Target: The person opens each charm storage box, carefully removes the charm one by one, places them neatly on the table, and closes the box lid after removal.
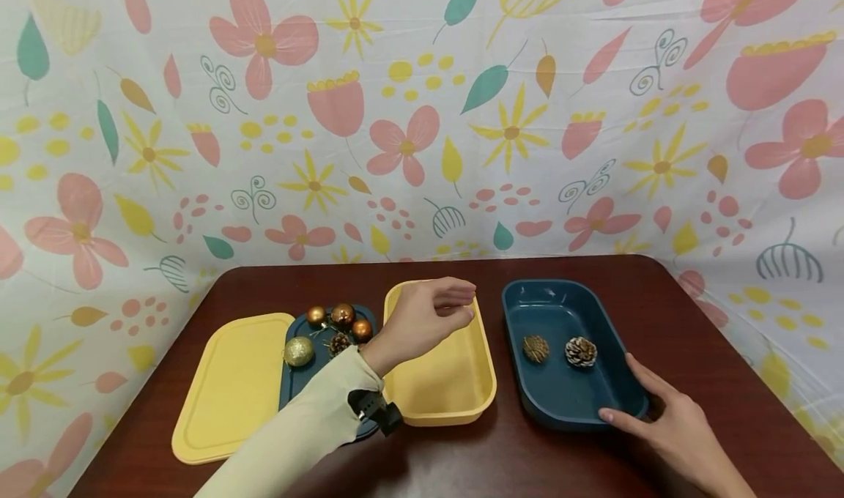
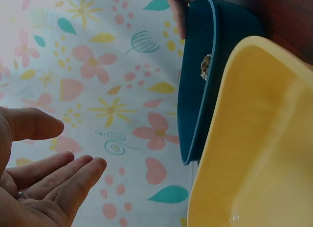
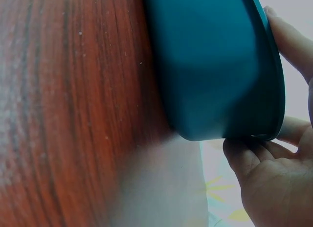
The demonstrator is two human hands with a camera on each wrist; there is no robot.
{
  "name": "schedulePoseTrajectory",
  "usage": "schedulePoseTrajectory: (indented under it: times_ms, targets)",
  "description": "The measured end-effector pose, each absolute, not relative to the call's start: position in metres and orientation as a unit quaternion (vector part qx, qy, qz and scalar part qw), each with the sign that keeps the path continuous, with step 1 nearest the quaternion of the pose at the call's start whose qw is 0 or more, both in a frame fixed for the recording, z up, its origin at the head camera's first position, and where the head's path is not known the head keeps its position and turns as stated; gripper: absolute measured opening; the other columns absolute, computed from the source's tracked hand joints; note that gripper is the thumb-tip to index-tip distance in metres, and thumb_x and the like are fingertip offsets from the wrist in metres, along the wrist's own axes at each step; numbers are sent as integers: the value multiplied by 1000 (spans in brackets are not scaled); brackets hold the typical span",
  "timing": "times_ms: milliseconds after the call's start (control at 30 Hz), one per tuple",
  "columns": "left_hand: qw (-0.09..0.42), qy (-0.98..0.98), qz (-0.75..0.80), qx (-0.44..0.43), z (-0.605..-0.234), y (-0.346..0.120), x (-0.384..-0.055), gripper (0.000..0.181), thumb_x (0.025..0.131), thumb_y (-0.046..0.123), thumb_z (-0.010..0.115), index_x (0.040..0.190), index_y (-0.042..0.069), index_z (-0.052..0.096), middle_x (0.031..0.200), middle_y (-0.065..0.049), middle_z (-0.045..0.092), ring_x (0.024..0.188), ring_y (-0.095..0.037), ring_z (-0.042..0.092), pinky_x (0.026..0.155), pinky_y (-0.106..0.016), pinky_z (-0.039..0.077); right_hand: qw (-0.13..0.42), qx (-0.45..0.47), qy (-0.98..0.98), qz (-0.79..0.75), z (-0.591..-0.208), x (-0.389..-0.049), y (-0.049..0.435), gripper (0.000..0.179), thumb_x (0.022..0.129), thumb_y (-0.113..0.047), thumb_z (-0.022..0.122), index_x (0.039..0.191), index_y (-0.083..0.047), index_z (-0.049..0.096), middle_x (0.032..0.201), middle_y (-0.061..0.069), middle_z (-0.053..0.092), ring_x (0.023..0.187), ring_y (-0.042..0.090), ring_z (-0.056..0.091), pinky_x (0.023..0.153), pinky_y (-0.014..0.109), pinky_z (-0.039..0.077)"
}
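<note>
My left hand (image 1: 428, 321) is held over the yellow tub (image 1: 435, 403), its fingers loosely bent and apart from the thumb. Nothing lies between thumb and fingers in the left wrist view, where the hand (image 2: 44, 180) shows at the left. My right hand (image 1: 679, 425) grips the near right corner of the dark blue tub (image 1: 560, 403), with the thumb on the near rim and fingers along the right side. Inside that tub are a white-tipped pine cone (image 1: 581, 352) and a round brown-gold ornament (image 1: 536, 348).
Left of the yellow tub lies a blue lid (image 1: 290, 392), partly hidden by my left arm. It bears copper baubles (image 1: 343, 316), a glittery gold bauble (image 1: 299, 351) and a pine cone (image 1: 339, 344). A yellow lid (image 1: 231, 388) lies farther left. A flowered cloth (image 1: 409, 190) hangs behind the table.
</note>
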State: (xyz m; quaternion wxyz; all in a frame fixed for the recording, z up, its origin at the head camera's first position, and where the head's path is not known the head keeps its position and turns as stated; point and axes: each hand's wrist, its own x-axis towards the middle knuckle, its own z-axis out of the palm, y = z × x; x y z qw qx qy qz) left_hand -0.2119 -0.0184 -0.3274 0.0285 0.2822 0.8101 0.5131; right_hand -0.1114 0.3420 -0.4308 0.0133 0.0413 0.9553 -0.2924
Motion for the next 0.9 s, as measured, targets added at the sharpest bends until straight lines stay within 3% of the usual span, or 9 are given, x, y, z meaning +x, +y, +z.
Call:
schedulePoseTrajectory:
  times_ms: [433,733,900]
  targets:
    - [57,804,518,286,-336,8,-221,29,94,16,67,124,15,69,120,-3,74,111,-14,71,89,-22,58,-8,39,955,-293,-431,-108,344,103,86,-50,75,160,-4,21,155,37,31,132,61,39,96,71,44]
    - [66,808,507,294,-343,29,-234,29,96,18,67,124,14,69,122,-7,74,108,-13,71,87,-22,58,-3,39,952,-304,-431,-108,341,101,86,-50,75,159,-4,22,155,37,31,133,60,39,96,69,46]
    - [73,825,477,296,-341,43,-246,25,95,19,68,120,16,71,116,-1,75,100,-8,71,84,-19,57,-8,35,953,-300,-432,-107,339,102,86,-49,76,160,-3,22,154,38,32,131,60,40,94,66,49]
